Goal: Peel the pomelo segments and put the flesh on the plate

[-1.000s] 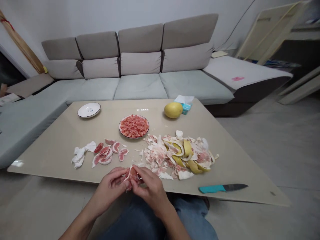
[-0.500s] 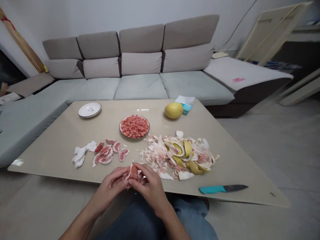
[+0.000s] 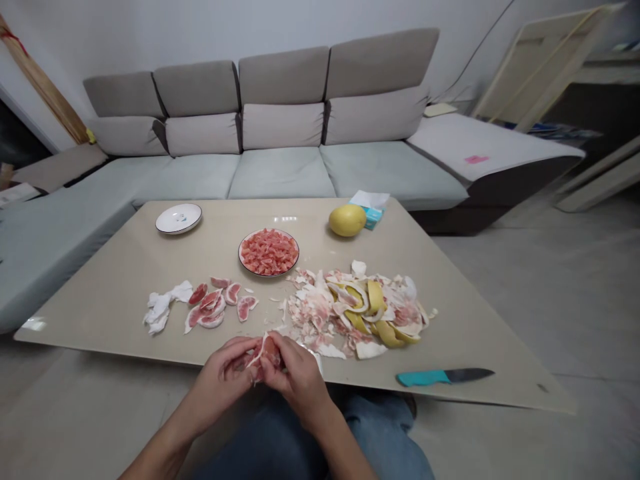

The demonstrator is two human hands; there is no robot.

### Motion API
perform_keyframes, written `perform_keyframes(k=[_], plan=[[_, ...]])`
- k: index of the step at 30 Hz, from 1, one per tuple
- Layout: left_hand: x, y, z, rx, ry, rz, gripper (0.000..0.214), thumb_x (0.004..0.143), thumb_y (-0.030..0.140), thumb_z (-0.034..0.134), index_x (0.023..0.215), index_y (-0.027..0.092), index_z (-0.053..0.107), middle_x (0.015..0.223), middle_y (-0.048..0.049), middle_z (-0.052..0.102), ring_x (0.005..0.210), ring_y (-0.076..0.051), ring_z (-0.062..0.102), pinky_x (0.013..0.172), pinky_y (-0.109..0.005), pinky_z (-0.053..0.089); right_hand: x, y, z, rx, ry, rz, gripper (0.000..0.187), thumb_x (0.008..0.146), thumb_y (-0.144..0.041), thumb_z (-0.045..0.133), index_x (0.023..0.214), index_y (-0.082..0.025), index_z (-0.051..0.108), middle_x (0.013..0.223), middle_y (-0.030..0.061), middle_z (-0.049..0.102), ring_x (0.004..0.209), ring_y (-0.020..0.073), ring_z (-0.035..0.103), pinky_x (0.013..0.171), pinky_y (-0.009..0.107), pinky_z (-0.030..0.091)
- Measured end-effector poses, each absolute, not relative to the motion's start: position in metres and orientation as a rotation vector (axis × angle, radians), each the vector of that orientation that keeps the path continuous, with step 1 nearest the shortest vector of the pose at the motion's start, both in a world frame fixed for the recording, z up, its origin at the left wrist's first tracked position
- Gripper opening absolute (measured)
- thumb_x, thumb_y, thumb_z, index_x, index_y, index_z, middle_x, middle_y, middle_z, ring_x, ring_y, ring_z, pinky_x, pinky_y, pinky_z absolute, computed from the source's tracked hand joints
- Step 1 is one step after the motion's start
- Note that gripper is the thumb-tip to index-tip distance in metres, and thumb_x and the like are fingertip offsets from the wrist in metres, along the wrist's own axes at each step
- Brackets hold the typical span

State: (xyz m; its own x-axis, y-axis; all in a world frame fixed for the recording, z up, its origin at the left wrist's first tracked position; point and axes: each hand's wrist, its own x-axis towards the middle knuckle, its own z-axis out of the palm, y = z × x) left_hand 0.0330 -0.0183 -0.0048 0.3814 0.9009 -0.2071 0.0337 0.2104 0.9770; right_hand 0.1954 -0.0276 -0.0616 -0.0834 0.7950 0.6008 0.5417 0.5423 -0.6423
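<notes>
Both my hands meet at the near edge of the beige table (image 3: pixel 125 267), pinching one pink pomelo segment (image 3: pixel 268 349) between them. My left hand (image 3: pixel 226 375) cups it from the left with fingers curled. From the right, my right hand (image 3: pixel 295 377) grips it with thumb and fingers. Just beyond lie several unpeeled pink segments (image 3: pixel 215 305) and a small white pith heap (image 3: pixel 163 307). A plate of peeled pink flesh (image 3: pixel 269 252) stands mid-table.
A big heap of yellow rind and white membrane (image 3: pixel 360 307) lies to the right. A teal-handled knife (image 3: pixel 443 377) rests at the near right edge. A whole pomelo (image 3: pixel 347 220), a tissue pack (image 3: pixel 370 203) and an empty white plate (image 3: pixel 179 219) sit farther back. A grey sofa (image 3: pixel 280 167) stands behind.
My hands stay at the table edge, turning and working the segment slightly; my right fingers have closed more tightly over it. Nothing else has moved.
</notes>
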Motion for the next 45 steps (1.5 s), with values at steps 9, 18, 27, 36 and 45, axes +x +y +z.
perform_keyframes(k=[9,18,27,36,45], plan=[[0.027,-0.015,-0.004,1.075,0.879,0.684,0.044,0.08,0.031,0.072,0.122,0.02,0.066,0.123,-0.012,0.067,0.114,-0.031,0.061,0.099,-0.042,0.045,0.198,-0.031,-0.063,-1.159,-1.607,0.542,0.023,0.086,-0.03,0.058,0.106,-0.019,0.063,0.076,0.0043,0.07,0.061,0.0173,0.063,0.056,0.026,0.051],[0.025,-0.011,-0.015,0.88,0.853,0.751,0.041,0.081,0.028,0.071,0.122,0.023,0.064,0.127,-0.0112,0.065,0.119,-0.027,0.057,0.1,-0.038,0.044,0.202,-0.024,-0.062,-1.197,-1.395,0.922,0.042,0.082,-0.042,0.068,0.118,-0.022,0.062,0.075,0.0015,0.065,0.057,0.0146,0.057,0.052,0.024,0.049],[0.033,-0.001,-0.024,1.105,0.905,0.805,0.052,0.073,0.025,0.078,0.122,0.021,0.062,0.121,-0.0106,0.066,0.111,-0.025,0.059,0.092,-0.035,0.05,0.204,-0.015,-0.059,-1.032,-1.2,1.198,0.035,0.084,-0.042,0.065,0.114,-0.024,0.061,0.102,0.006,0.062,0.061,0.0128,0.063,0.055,0.025,0.055],[0.03,0.022,-0.014,1.176,0.896,0.677,0.044,0.076,0.032,0.075,0.118,0.019,0.067,0.117,-0.0107,0.07,0.112,-0.028,0.06,0.096,-0.037,0.046,0.211,-0.003,-0.056,-1.01,-1.191,1.279,0.033,0.08,-0.048,0.068,0.099,-0.022,0.058,0.086,0.0018,0.061,0.062,0.0134,0.062,0.059,0.026,0.056],[0.028,0.04,-0.014,1.152,0.783,0.563,0.041,0.066,0.02,0.081,0.103,0.017,0.063,0.087,-0.0026,0.065,0.072,-0.015,0.06,0.067,-0.026,0.047,0.211,0.011,-0.042,-1.069,-1.511,1.142,0.018,0.078,-0.029,0.07,0.087,-0.021,0.058,0.083,-0.0016,0.053,0.058,0.0088,0.047,0.049,0.019,0.037]])
